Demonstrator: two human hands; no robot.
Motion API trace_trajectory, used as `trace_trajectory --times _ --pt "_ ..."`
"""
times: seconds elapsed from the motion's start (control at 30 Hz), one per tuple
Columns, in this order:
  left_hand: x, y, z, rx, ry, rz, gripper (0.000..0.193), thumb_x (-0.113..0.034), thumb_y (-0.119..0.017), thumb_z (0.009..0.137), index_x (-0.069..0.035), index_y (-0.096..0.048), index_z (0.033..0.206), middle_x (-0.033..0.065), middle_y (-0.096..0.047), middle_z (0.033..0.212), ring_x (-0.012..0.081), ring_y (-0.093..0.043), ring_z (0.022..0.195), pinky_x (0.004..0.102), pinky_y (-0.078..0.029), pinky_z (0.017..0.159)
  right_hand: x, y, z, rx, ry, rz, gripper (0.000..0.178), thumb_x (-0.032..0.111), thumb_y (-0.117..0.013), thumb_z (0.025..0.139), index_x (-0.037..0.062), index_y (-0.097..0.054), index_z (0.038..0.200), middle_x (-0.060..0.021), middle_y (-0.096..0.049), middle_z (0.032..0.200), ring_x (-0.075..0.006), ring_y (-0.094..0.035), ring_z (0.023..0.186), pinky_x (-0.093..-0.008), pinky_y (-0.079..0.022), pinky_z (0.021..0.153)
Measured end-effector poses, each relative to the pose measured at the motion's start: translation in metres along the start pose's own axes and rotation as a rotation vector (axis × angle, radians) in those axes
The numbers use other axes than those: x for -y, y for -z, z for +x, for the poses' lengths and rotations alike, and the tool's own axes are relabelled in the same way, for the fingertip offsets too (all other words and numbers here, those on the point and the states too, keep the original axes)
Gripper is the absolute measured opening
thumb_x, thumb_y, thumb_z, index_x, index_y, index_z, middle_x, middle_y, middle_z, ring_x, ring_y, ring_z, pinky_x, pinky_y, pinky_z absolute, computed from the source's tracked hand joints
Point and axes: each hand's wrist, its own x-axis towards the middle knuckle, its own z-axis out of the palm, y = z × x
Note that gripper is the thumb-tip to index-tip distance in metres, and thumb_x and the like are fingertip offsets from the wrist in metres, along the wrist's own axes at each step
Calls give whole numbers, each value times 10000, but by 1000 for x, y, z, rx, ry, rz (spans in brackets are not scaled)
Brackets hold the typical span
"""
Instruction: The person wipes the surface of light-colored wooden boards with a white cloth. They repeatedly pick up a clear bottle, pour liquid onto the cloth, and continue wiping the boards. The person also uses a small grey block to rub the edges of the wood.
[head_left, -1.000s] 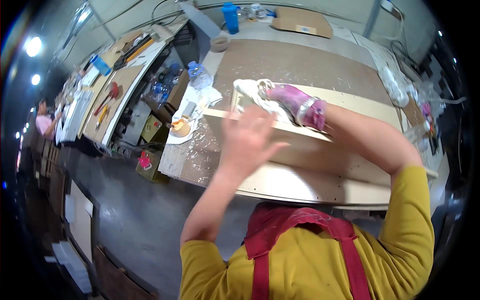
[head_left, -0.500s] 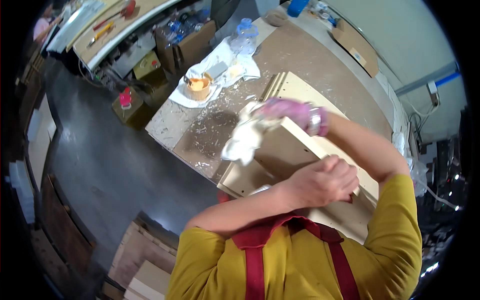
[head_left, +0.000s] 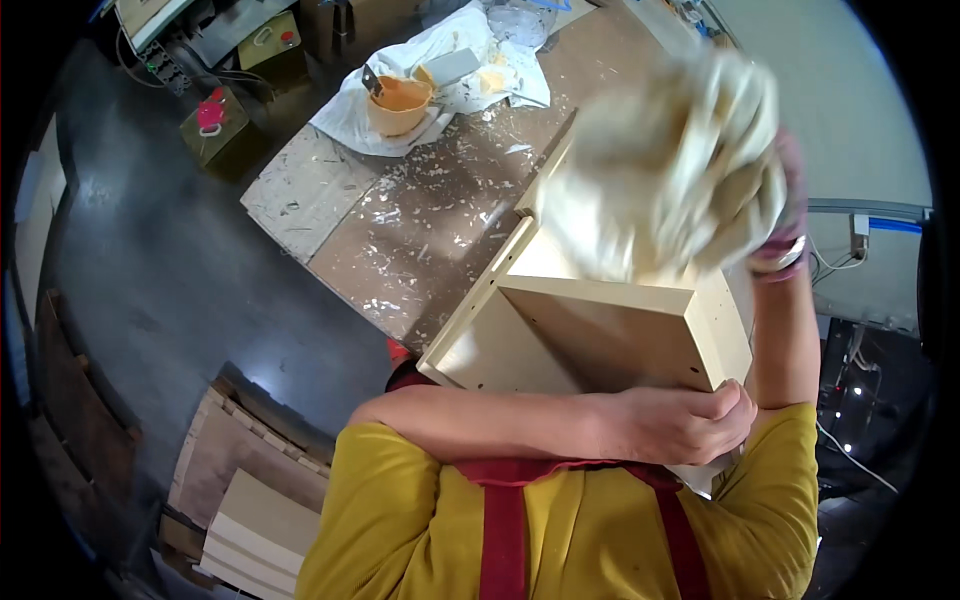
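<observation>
A pale wooden box-like piece (head_left: 600, 325) with small dark holes leans against my body at the table's near edge. My left hand (head_left: 690, 425) is closed around its near right corner, the forearm lying across my front. A purple glove covers my right hand (head_left: 790, 190), with a metal bracelet at the wrist. It grips a bunched whitish cloth (head_left: 680, 170), raised above the far part of the wooden piece and smeared by motion. The cloth hides most of the right fingers and the wood beneath it.
White flecks are scattered over the brown worktable (head_left: 440, 225). On its far left, an orange tub of filler (head_left: 398, 108) with a blade in it stands on a white sheet (head_left: 350, 112), near a clear plastic jug (head_left: 520, 22). Boards (head_left: 255, 530) are stacked low at left.
My right hand has lifted the cloth up and to the right, off the wooden piece's left side. The piece is turned differently, my left hand still at its corner. The view has shifted.
</observation>
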Motion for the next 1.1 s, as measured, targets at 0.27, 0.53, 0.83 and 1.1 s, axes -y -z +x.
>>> trace_trajectory --times 0.27,0.53,0.83,1.1 --pt "-1 6 0 -13 23 -6 249 -298 -502 779 -115 -627 891 -29 -543 833 156 -505 850 335 -352 901 -75 -11 1 -428 -327 -194 316 242 -683 859 25 -654 1087 -95 -681 980 -179 -654 904 -294 -545 802" --pt "11 6 5 -26 -61 49 145 -278 -504 744 -152 -457 692 -27 -376 689 106 -434 659 275 -324 808 -119 -52 20 85 -384 -145 318 355 -605 907 41 -649 917 -16 -627 825 -93 -532 718 -271 -436 642" --pt "0 0 7 60 -2 9 291 -421 -465 890 -178 -461 731 -20 -384 725 114 -451 724 289 -325 817 35 -48 -94 -524 92 14 362 337 -561 924 24 -544 1106 -88 -559 1040 -201 -547 907 -374 -461 776" --pt "-1 11 22 131 115 -127 262 -415 -490 871 -186 -523 750 -14 -458 760 141 -477 754 317 -336 822 91 -131 -283 -1154 339 -330 448 324 -473 966 -5 -495 1270 -160 -539 1282 -325 -583 1118 -468 -488 955"
